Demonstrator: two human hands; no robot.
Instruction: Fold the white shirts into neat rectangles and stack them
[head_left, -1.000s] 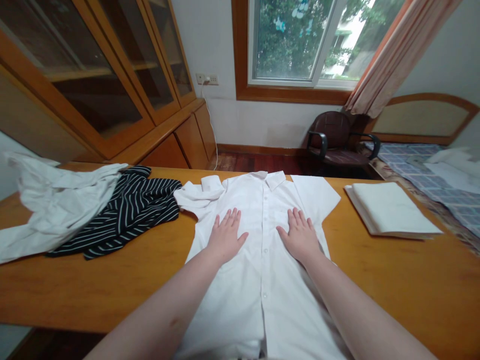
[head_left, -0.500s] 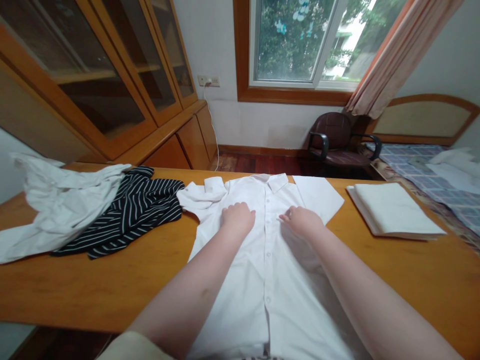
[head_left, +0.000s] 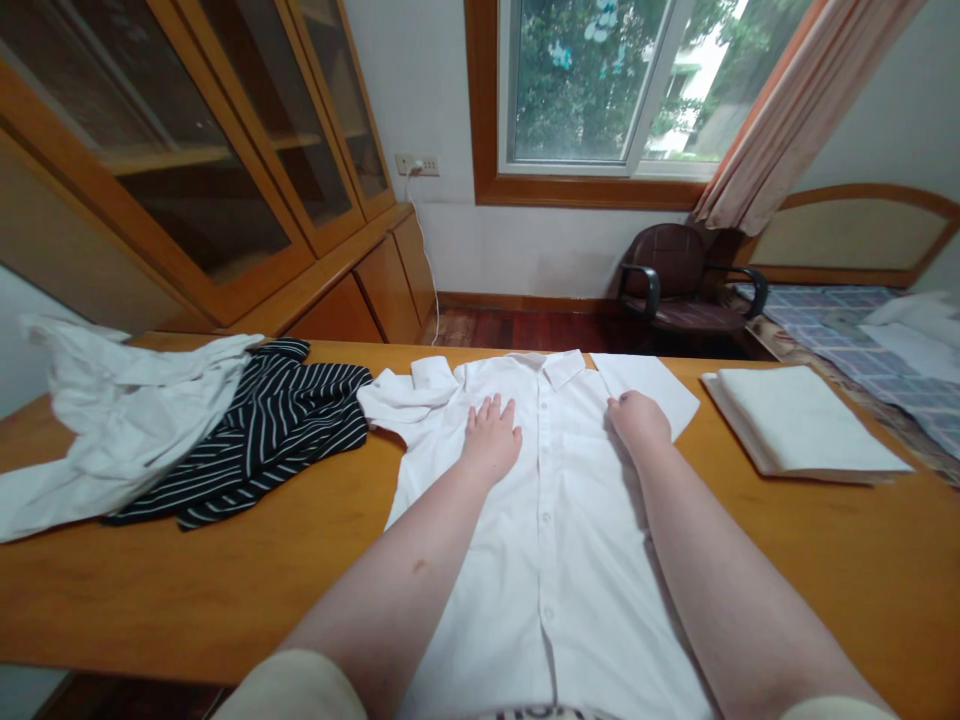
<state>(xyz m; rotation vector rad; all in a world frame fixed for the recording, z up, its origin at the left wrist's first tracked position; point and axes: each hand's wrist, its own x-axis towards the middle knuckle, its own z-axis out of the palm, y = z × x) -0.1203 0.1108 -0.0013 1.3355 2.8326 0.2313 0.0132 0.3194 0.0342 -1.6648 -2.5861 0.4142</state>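
A white button-up shirt (head_left: pixel 577 560) lies front side up on the wooden table, its collar at the far edge and its buttons running down the middle. My left hand (head_left: pixel 492 440) rests flat on the left half of the chest, fingers spread. On the other side, my right hand (head_left: pixel 641 430) is closed on the shirt fabric near the right armpit, just below the sleeve. That right sleeve is spread flat, while the left sleeve (head_left: pixel 409 395) is bunched up. The shirt's hem runs out of view at the bottom.
Left on the table (head_left: pixel 187 600) lie a crumpled white garment (head_left: pixel 150 400) and a black-and-white striped garment (head_left: pixel 300 430). A folded white cloth stack (head_left: pixel 802 420) sits at the right. Beyond are a glass-door cabinet (head_left: pixel 315 250), an armchair (head_left: pixel 667 280) and a bed (head_left: pixel 825 340).
My left hand has opened from a fist and now lies flat on the shirt. My right hand has moved right, from the chest beside the buttons to the armpit edge.
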